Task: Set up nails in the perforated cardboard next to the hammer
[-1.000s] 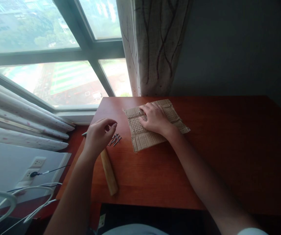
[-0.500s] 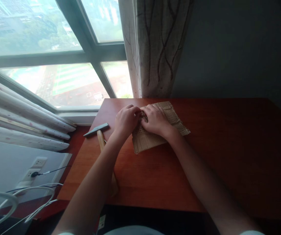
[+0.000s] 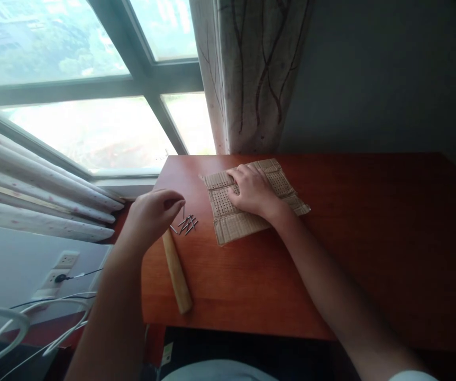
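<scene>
My left hand (image 3: 152,217) pinches a thin nail (image 3: 183,212), which hangs down from the thumb and fingertips. Just below it lies a small pile of nails (image 3: 189,224) on the tabletop. My right hand (image 3: 252,190) rests with fingers spread on a sheet of corrugated cardboard (image 3: 236,229), which is creased and has panels full of small punched holes. A hammer's wooden handle (image 3: 178,275) lies at the left, its upper end reaching under my left hand; the hammer's head is hidden behind that hand.
The brown wooden table (image 3: 260,280) has its left edge near a white cable (image 3: 65,301) and wall sockets (image 3: 59,270). A window (image 3: 73,90) and curtains (image 3: 255,74) stand behind.
My left hand has moved left and toward me, from the cardboard to above the nail pile. The nails have come into view and the hammer head is now covered. My right hand stays on the cardboard.
</scene>
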`<state>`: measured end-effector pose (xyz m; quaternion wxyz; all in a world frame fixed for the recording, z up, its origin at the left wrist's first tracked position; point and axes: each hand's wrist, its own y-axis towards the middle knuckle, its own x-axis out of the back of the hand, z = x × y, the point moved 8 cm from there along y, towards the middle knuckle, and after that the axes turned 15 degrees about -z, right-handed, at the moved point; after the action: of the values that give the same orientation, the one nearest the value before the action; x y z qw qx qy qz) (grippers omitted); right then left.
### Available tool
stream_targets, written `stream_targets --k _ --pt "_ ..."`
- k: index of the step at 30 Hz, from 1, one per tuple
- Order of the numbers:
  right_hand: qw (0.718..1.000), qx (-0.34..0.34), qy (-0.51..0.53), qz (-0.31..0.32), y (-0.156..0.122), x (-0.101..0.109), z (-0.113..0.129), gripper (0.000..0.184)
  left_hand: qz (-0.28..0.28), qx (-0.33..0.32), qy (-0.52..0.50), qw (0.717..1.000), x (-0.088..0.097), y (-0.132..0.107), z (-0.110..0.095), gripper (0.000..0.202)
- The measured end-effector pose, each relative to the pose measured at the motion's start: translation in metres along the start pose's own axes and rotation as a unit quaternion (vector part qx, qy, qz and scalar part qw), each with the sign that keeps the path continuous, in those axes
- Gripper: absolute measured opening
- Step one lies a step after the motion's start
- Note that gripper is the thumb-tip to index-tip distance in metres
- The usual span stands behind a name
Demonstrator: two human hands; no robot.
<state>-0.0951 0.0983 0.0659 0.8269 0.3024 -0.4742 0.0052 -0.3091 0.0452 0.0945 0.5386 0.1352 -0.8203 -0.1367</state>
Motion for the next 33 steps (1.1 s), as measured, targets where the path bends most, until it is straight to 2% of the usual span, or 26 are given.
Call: stream_targets --k 3,5,12,17,25,30,33 --pt "1.0 0.002 0.001 0.0 0.0 -0.001 -0.001 0.04 0.063 0.033 0.042 0.997 -0.02 -0.017 0.03 0.021" --pt "1.0 0.004 0.0 -0.001 0.0 -0.001 -0.002 0.041 0.077 0.046 0.054 0.994 -0.027 -0.023 0.039 0.022" --pt "1.0 0.005 -0.006 0.001 0.0 -0.003 -0.003 0.041 0.069 0.031 0.041 0.996 -0.043 -0.024 0.037 0.024" --pt "1.0 0.006 -0.005 0.003 0.0 -0.002 -0.002 0.04 0.034 0.034 0.06 0.997 -0.038 -0.022 0.038 0.028" --pt "1.0 0.004 -0.003 0.001 0.0 -0.001 -0.001 0.04 -0.018 0.01 -0.004 1.0 -0.028 -0.024 0.025 0.03" --pt "1.0 0.009 0.0 0.016 0.0 0.003 0.002 0.034 -0.006 0.02 -0.105 0.994 -0.041 -0.034 -0.001 0.029" --pt "1.0 0.009 0.028 0.009 0.003 0.015 0.001 0.035 0.005 0.042 -0.178 0.983 -0.048 -0.037 -0.015 0.031"
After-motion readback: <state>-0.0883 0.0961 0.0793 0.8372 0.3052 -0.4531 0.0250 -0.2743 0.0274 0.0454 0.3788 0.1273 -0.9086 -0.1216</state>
